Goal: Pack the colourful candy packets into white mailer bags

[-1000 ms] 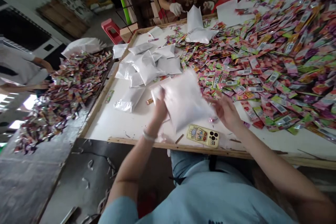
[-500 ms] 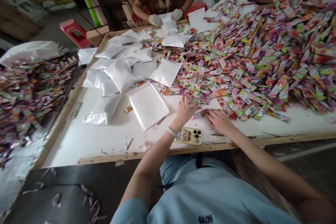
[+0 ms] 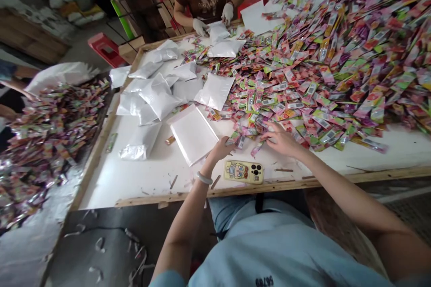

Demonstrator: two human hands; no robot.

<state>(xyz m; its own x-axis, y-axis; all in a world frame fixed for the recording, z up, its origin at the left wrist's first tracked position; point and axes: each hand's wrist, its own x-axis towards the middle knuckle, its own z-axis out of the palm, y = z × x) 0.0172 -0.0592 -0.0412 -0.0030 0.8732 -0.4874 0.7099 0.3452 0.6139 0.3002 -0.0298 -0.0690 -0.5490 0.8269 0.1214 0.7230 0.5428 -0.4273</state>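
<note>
A big heap of small colourful sachets (image 3: 323,58) covers the right half of the white table (image 3: 141,175). My left hand (image 3: 222,148) is closed round a few sachets at the heap's near edge. My right hand (image 3: 281,139) lies just to the right, fingers pinched on sachets at the same edge. A flat white pouch (image 3: 193,133) lies left of my left hand. A phone in a yellow cartoon case (image 3: 244,171) lies just below my hands near the table's front edge.
Several filled white pouches (image 3: 158,89) are piled at the table's back left. A person in white gloves (image 3: 202,27) works at the far end. Another heap of sachets (image 3: 43,130) covers a lower surface to the left. A red stool (image 3: 104,47) stands beyond.
One second ago both hands held the white pouch; it now lies on the table. Both hands have moved to the heap's edge and closed on sachets.
</note>
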